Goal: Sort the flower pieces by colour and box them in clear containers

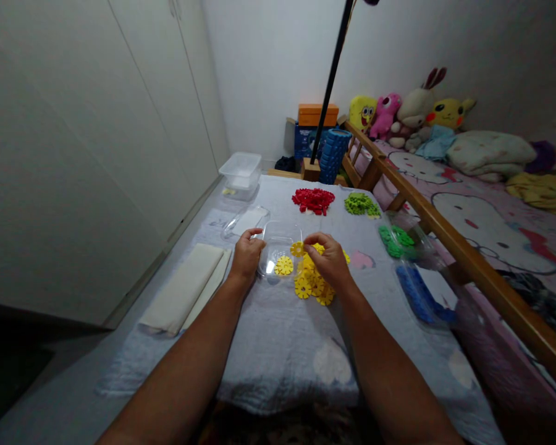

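A small clear plastic box [280, 233] stands on the cloth-covered table [282, 346], with one yellow flower-shaped piece [284, 266] lying inside it. My left hand [246, 254] grips the box's left edge. My right hand [328, 259] pinches another yellow piece [298, 249] at the box's right rim. A pile of yellow pieces [312, 287] lies just under and in front of my right hand.
Red pieces [313, 200] and light green pieces [361, 203] lie in piles farther back. Clear trays on the right hold green pieces [396, 241] and blue pieces [419, 296]. A clear lid [245, 221], a larger tub [241, 171], folded cloth [185, 287] and a wooden bed rail [449, 241] surround the table.
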Available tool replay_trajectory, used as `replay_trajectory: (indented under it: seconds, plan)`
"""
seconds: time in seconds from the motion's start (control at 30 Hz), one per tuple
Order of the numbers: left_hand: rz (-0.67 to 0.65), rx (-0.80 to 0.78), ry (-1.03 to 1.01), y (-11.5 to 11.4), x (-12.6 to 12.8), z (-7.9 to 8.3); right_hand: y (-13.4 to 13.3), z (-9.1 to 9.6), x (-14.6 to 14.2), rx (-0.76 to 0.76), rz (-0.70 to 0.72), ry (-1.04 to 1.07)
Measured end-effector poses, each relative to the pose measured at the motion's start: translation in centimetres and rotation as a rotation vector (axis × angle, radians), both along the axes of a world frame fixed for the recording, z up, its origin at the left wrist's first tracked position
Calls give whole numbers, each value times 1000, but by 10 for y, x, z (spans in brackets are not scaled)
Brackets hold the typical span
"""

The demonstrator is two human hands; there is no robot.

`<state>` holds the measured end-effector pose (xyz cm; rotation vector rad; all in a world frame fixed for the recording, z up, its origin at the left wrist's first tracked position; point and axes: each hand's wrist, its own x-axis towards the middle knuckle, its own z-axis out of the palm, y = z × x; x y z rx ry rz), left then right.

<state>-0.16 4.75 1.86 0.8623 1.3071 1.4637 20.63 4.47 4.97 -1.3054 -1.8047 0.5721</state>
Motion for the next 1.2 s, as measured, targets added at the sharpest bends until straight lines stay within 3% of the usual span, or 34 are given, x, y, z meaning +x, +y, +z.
replay_trajectory:
  seconds: [0.27,0.47,0.57,0.67,0.8,1.0,1.2]
  plan:
    - [-2,16,4,1,0,0,-12,-9,-25,-36,216,-254]
    - [-6,17,15,-1,1,3,-13,-13,-30,-48,268,-352]
    - [-1,19,6,-1,1,4,-12,-9,-25,10,239,-328]
    - [2,16,-2,-1,0,2,-5,-1,-7,53,104,-312]
    - [18,19,9,1,-2,-1,10,7,29,-77,-95,-428]
    - [22,13,3,3,-4,-2,15,8,51,-320,-37,-666]
    - [20,16,-1,4,-8,-3,13,-1,47,-326,-22,-699]
